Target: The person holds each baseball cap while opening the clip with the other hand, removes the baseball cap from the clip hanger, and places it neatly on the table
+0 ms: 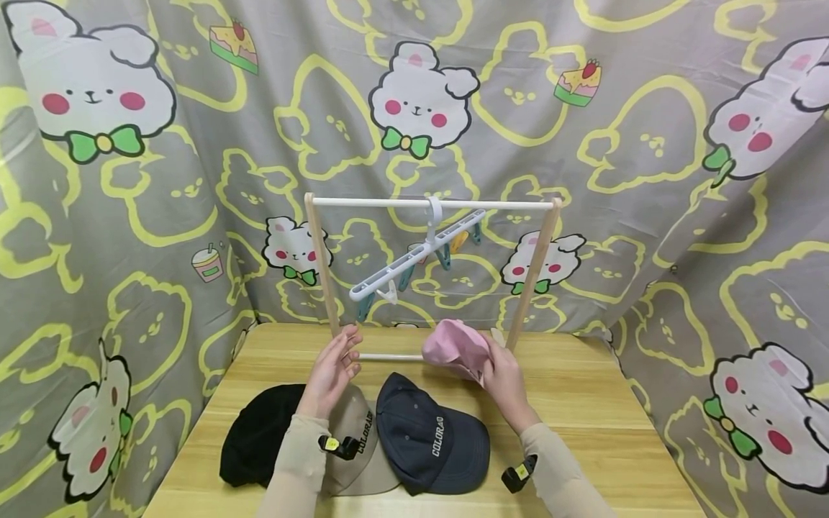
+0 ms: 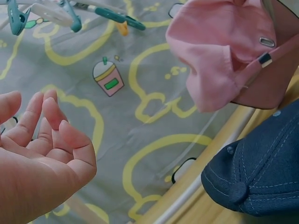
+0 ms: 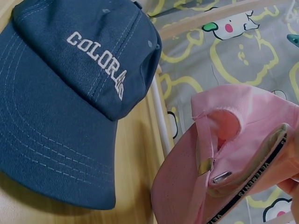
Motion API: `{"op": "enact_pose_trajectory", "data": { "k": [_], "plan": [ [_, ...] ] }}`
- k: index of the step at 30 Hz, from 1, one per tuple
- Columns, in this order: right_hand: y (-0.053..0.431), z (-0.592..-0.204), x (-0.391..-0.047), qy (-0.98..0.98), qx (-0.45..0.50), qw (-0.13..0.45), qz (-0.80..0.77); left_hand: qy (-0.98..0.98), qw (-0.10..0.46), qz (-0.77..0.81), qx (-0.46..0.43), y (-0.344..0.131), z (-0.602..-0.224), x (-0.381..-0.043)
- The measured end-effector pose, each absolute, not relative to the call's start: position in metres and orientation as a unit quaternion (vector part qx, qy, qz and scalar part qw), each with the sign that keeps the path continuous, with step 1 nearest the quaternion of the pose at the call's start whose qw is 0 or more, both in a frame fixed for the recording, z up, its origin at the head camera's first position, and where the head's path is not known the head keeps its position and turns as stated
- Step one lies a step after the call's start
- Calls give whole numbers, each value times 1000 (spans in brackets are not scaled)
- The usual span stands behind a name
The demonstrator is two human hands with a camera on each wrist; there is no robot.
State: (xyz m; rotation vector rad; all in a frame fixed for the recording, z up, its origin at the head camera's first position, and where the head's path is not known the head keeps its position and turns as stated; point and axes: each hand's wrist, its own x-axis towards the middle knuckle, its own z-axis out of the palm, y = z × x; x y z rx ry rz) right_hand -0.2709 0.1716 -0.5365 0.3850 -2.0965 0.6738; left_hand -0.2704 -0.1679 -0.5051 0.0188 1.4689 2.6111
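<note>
My right hand (image 1: 505,378) grips a pink cap (image 1: 456,345) by its edge, in front of the rack. In the right wrist view the pink cap (image 3: 233,135) shows its inner band and back strap with a metal buckle. My left hand (image 1: 332,370) is raised over the caps with loosely bent fingers and nothing in it; the left wrist view shows the same hand (image 2: 46,154). Beyond it hangs a pale clip hanger (image 1: 417,259) with several teal clips (image 1: 443,257) and a yellow clip (image 1: 459,241).
The hanger hooks onto the white bar (image 1: 376,203) of a wooden rack (image 1: 534,273). On the table (image 1: 583,432) lie a navy cap (image 1: 414,439), a beige cap (image 1: 363,460) and a black cap (image 1: 255,432). A patterned curtain (image 1: 259,144) surrounds the table.
</note>
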Motion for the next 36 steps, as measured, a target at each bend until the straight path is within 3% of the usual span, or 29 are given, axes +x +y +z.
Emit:
{"op": "enact_pose_trajectory", "data": {
  "k": [36],
  "plan": [
    [211,-544,-243,-844,81,440,296,472,74,878,-21,-172,-520,-261]
  ]
}}
